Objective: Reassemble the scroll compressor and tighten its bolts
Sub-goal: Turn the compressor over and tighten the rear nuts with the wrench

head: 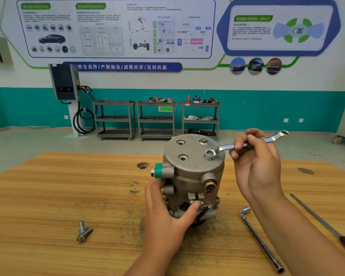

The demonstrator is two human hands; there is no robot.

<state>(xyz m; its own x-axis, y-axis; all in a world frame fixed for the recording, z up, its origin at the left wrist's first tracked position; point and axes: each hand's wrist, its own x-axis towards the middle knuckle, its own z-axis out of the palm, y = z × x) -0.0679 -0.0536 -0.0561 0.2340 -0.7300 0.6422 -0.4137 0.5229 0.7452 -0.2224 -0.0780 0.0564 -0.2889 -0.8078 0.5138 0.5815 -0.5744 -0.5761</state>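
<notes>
Right hand [255,156] is pinching the wrench [245,144], its ring sitting on a lid bolt [210,153]. Left hand [167,212] is gripping the compressor [191,172] low at frame centre; it's looking heavy, stiff metal, so bracing the base suits.

White-and-teal wall [247,108] bears posters [116,28]; three grey shelf carts [156,118] line it; pale floor [38,142].

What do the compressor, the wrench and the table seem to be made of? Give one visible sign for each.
The compressor looks like cast metal, probably aluminium: dull, matte grey, slightly rough skin.
The wrench looks like steel, likely chrome-plated: bright, mirror-like highlights.
The table looks like wood or a wood-look laminate, and the picture cannot settle which: long brown grain streaks, dark stains.
</notes>
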